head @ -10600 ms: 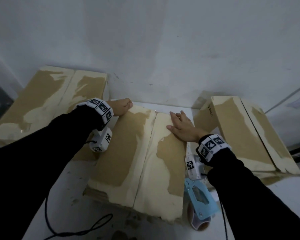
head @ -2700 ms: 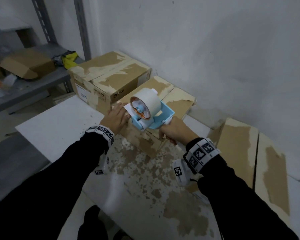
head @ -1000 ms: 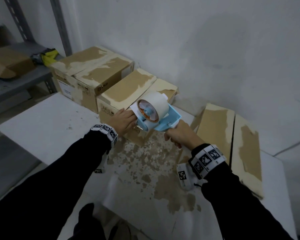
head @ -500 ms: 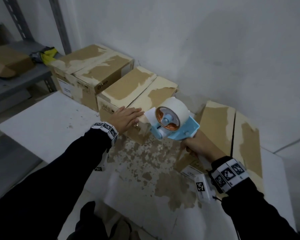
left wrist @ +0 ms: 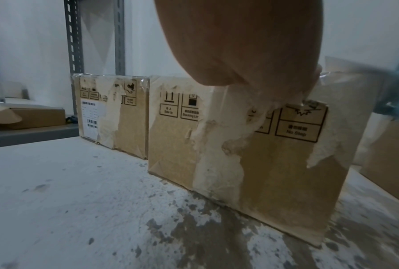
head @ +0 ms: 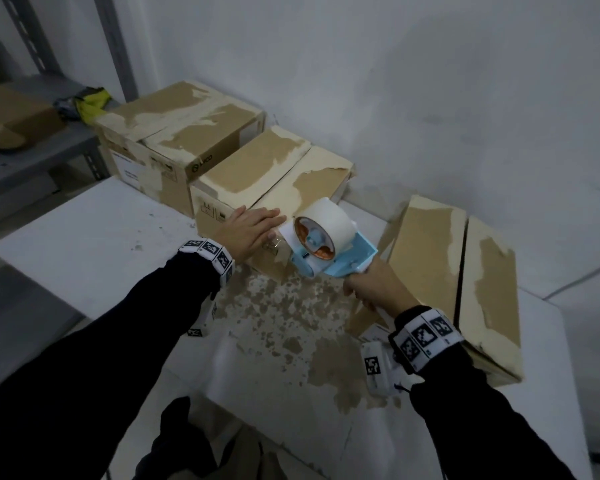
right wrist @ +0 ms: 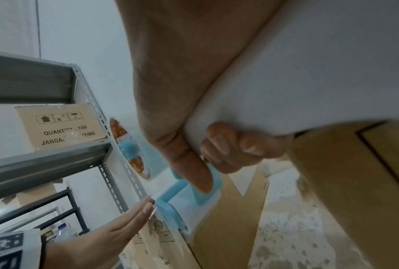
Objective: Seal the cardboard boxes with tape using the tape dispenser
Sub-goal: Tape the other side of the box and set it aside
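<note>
My left hand (head: pixel 248 229) lies flat, fingers straight, on the near top edge of the middle cardboard box (head: pixel 274 174), pinning it to the white table (head: pixel 84 244). Just right of my fingertips, the blue tape dispenser (head: pixel 329 249) sits at the box's front corner, its white roll on top; my right hand (head: pixel 374 285) is wrapped tight around the handle. The box looks light and its torn flaps soft, so I judge it would slide unless held down. The dispenser seems rigid and light, best gripped by the handle, clear of the blade.
</note>
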